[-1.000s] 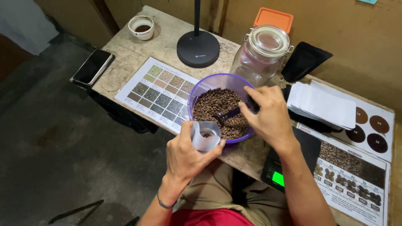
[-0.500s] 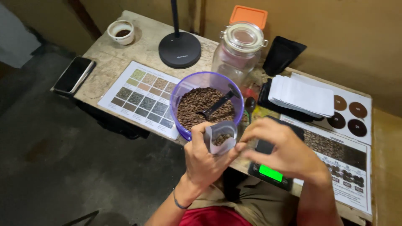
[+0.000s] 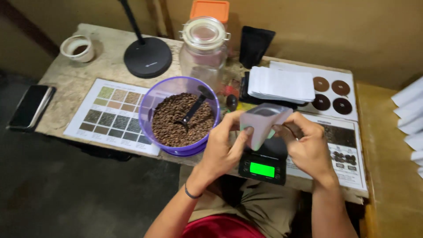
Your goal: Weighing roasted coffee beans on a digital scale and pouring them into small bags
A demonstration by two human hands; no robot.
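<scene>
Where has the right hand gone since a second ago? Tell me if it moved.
Yes. The right hand has left the purple bowl and now sits right of it, over the scale, holding the pouch with the left hand.

Both hands, left hand [image 3: 222,152] and right hand [image 3: 308,147], hold a white pouch [image 3: 263,123] above the scale [image 3: 263,165].

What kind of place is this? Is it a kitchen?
Probably a small coffee packing or sampling bench, not a kitchen. A purple bowl holds coffee beans, a digital scale sits below the small pouch both hands hold, and a colour chart lies alongside.
</scene>
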